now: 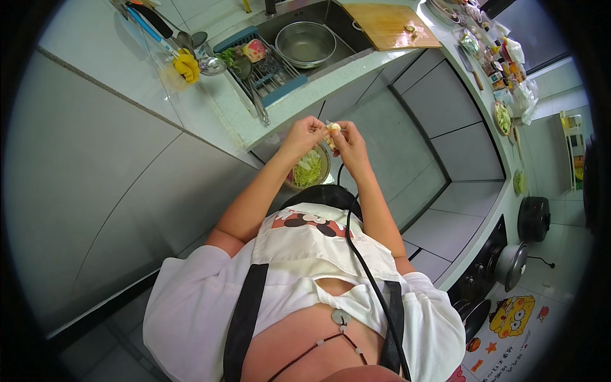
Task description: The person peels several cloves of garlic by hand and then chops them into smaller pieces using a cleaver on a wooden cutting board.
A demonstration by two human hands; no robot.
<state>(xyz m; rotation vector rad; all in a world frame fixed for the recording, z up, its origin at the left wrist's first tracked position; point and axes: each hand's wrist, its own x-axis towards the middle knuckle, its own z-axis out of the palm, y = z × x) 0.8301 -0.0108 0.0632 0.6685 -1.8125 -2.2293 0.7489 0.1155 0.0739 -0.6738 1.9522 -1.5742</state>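
In front of my apron, my left hand (306, 136) and my right hand (351, 142) meet, fingertips pinched together. Between them is a small, pale, rounded piece that looks like garlic (335, 128), with whitish and brownish bits of skin hanging under it. Both hands grip it; the fingers partly cover it. Below them, partly hidden by my left forearm, is a round container (327, 169) holding pale green vegetable scraps (307, 170).
Ahead, the sink (347, 28) holds a metal basin (305, 44) and a drying rack (285, 89). A wooden cutting board (391, 25) lies right of it. Utensils (184, 41) stand at left. Along the right counter are bottles, plated vegetables (502, 118) and a pot (511, 266). A black cord crosses my apron.
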